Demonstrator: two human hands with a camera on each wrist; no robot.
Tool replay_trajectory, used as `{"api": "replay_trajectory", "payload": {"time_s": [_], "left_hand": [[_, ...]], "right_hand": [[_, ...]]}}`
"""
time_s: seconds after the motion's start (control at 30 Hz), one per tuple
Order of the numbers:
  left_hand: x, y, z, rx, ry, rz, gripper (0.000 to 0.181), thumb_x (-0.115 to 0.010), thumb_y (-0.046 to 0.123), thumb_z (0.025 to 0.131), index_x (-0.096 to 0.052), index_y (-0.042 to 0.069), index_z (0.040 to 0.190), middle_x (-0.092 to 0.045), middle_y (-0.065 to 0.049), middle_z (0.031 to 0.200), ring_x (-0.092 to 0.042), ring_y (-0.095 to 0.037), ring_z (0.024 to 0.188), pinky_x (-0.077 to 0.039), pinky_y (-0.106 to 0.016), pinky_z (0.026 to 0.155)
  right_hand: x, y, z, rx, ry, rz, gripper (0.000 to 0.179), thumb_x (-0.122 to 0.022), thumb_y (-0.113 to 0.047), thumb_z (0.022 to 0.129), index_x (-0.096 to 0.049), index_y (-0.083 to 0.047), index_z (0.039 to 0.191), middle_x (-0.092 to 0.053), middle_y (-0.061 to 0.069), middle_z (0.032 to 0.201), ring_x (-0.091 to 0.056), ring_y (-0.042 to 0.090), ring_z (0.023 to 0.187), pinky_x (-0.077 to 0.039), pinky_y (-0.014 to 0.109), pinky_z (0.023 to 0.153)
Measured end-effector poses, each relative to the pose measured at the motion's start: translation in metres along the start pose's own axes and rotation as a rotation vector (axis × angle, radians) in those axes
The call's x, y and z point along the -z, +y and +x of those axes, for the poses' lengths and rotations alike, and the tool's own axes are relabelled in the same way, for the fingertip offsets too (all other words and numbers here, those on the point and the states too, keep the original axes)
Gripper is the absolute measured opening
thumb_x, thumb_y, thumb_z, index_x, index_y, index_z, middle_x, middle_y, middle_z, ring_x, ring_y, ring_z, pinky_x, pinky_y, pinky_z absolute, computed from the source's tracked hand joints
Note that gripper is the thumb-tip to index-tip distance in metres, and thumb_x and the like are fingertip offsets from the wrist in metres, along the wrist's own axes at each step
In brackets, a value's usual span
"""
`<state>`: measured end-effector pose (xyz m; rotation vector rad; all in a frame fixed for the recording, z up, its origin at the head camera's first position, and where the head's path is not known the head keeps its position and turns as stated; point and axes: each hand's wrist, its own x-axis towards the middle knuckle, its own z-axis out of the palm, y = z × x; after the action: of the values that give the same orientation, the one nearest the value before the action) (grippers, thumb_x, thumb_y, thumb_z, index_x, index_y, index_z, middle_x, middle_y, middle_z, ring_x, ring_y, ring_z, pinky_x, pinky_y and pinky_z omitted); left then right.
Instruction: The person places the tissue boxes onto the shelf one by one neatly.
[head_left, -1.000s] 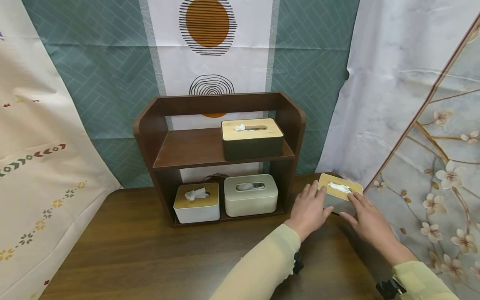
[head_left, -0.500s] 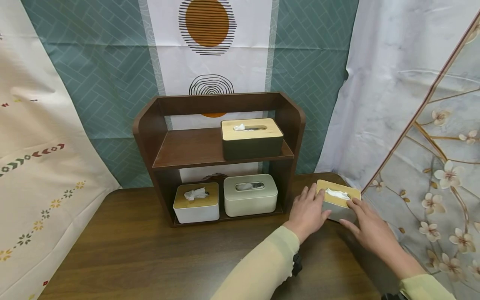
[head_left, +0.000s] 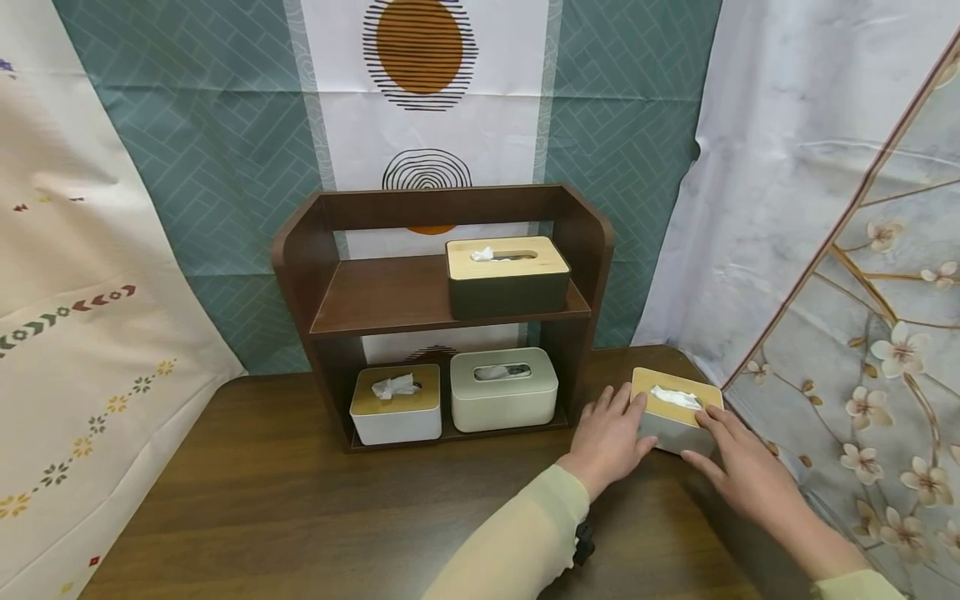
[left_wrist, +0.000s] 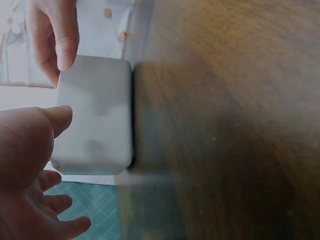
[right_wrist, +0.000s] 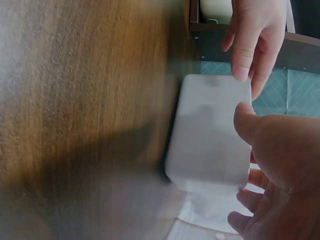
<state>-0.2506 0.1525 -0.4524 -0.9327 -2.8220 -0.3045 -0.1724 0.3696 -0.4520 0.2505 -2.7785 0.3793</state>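
Observation:
A grey tissue box (head_left: 663, 429) with a light wooden lid and a white tissue in its slot is at the right of the table. My left hand (head_left: 606, 437) holds its left end, thumb against the front face. At the opposite end my right hand (head_left: 750, 471) grips it, its thumb also in front and its fingers over the right edge. In the left wrist view the box's plain front (left_wrist: 95, 115) lies between both hands. The right wrist view shows my right thumb on that front face (right_wrist: 210, 135), the other fingers partly hidden behind the box.
A dark brown two-tier shelf (head_left: 375, 296) stands left of my hands. On top sits a black tissue box (head_left: 510, 296); below are a white one with a wooden lid (head_left: 397, 427) and a cream one (head_left: 502, 408). A flowered curtain (head_left: 862, 333) hangs close on the right.
The grey tissue box has come a little toward me and slightly left, with both hands moving along on it. The shelf and its boxes stay as they were.

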Motion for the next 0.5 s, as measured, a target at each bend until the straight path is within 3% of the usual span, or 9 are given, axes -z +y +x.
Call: {"api": "replay_trajectory", "payload": {"time_s": [0.2,0.5], "left_hand": [[-0.001,-0.001,-0.007,-0.005,-0.005,0.008,0.073,-0.057,0.062,0.110,-0.040,0.029,0.172,-0.033,0.002,0.179,-0.035,-0.023,0.163,-0.042,-0.044,0.124],[0.002,0.000,-0.024,-0.025,0.024,0.043,0.070,-0.057,0.062,0.110,-0.045,0.026,0.170,-0.035,0.002,0.178,-0.038,-0.021,0.161,-0.043,-0.041,0.123]], "right_hand": [[0.002,-0.007,-0.005,-0.001,-0.009,0.026,0.069,-0.083,-0.030,0.101,-0.056,0.012,0.149,-0.046,0.039,0.157,-0.046,0.062,0.141,-0.043,0.076,0.105],[0.005,-0.015,-0.013,-0.023,-0.041,0.026,0.070,-0.081,-0.035,0.103,-0.055,0.009,0.151,-0.045,0.035,0.159,-0.048,0.061,0.140,-0.048,0.078,0.096]]}}
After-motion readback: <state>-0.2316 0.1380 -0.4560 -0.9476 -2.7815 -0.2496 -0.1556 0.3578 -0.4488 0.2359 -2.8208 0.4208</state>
